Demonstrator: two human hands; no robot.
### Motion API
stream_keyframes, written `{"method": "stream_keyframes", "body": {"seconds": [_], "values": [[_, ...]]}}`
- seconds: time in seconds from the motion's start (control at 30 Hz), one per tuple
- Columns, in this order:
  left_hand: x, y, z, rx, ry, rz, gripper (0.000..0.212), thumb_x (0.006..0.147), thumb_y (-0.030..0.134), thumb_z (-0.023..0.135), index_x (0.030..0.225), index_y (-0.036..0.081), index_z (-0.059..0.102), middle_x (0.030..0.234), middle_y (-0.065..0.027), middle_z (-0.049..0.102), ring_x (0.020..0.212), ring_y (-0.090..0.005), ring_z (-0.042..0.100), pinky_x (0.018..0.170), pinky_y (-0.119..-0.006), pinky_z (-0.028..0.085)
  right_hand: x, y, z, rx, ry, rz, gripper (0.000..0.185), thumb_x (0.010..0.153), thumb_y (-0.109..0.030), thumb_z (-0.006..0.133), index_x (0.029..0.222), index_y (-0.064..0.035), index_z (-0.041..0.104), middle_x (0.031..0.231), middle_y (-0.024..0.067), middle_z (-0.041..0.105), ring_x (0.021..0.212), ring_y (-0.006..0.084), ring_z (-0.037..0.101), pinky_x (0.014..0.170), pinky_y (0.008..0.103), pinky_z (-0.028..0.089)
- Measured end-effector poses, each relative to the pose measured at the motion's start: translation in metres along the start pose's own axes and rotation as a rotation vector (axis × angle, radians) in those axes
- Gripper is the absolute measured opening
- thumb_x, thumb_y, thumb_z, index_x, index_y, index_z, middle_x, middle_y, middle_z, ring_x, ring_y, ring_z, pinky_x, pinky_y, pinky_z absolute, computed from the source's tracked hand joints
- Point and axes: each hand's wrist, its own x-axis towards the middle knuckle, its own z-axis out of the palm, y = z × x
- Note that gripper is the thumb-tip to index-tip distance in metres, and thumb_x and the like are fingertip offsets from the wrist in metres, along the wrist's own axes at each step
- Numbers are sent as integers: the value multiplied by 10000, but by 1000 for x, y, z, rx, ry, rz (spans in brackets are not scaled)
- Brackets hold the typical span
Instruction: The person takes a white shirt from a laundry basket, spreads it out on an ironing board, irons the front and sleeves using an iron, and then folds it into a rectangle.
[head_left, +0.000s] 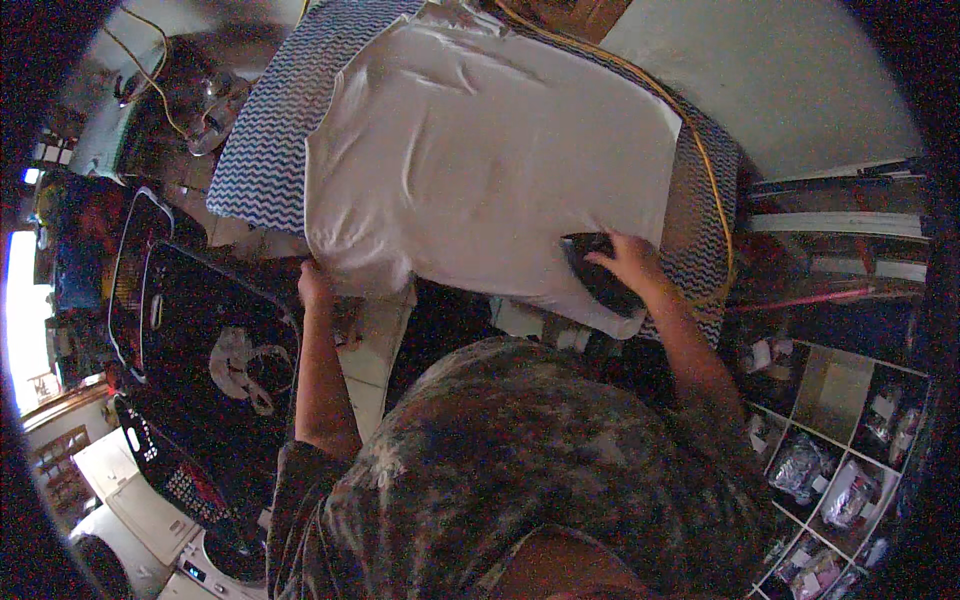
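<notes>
A pale shirt (502, 165) lies spread over an ironing board with a blue and white zigzag cover (262, 157). My right hand (630, 262) grips a dark clothes iron (604, 277), which rests on the shirt near its lower right edge. At the shirt's lower left, my left hand (313, 283) holds the edge of the fabric where it hangs off the board. Creases show on the left part and at the top of the shirt. A yellow cord (709, 165) runs along the board's right side.
A dark bin or basket (217, 300) with a pale item inside stands at the left. Compartment shelving (832, 390) holding plastic-wrapped packets is at the lower right. White appliances (150, 517) stand at the lower left. A wall (787, 82) rises beyond the board at the right.
</notes>
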Motion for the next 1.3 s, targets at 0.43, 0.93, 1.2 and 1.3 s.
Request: {"method": "stream_keyframes", "body": {"seconds": [0.43, 0.93, 1.2, 1.3], "values": [[27, 196, 32, 527, 186, 478, 265, 759, 256, 536, 906, 35, 532, 820, -155, 578, 785, -332, 551, 679, -410, 429, 85, 9, -38, -16, 258, 209, 523, 714, -486, 583, 920, -5, 563, 871, 181, 593, 838, 331, 564, 724, 379, 438], [73, 205, 30, 404, -7, 300, 330, 763, 348, 554, 754, 20, 519, 677, -134, 560, 613, -280, 520, 592, -359, 404, 332, -220, -51, 21, 326, -288, 493, 679, -479, 606, 905, -42, 583, 837, 184, 589, 804, 348, 567, 714, 426, 440], [75, 204, 30, 378, -53, 286, 310, 754, 346, 571, 774, 37, 546, 679, -109, 572, 609, -245, 529, 596, -342, 412, 418, -200, -50, 133, 637, -48, 481, 694, -420, 617, 960, -23, 567, 933, 189, 581, 900, 336, 549, 768, 417, 431], [72, 202, 26, 393, -31, 308, 303, 752, 338, 571, 778, 37, 553, 688, -114, 580, 628, -248, 549, 599, -350, 417, 403, -172, -76, 142, 420, 247, 527, 704, -460, 594, 971, -8, 563, 952, 188, 584, 908, 342, 550, 779, 416, 433]]}}
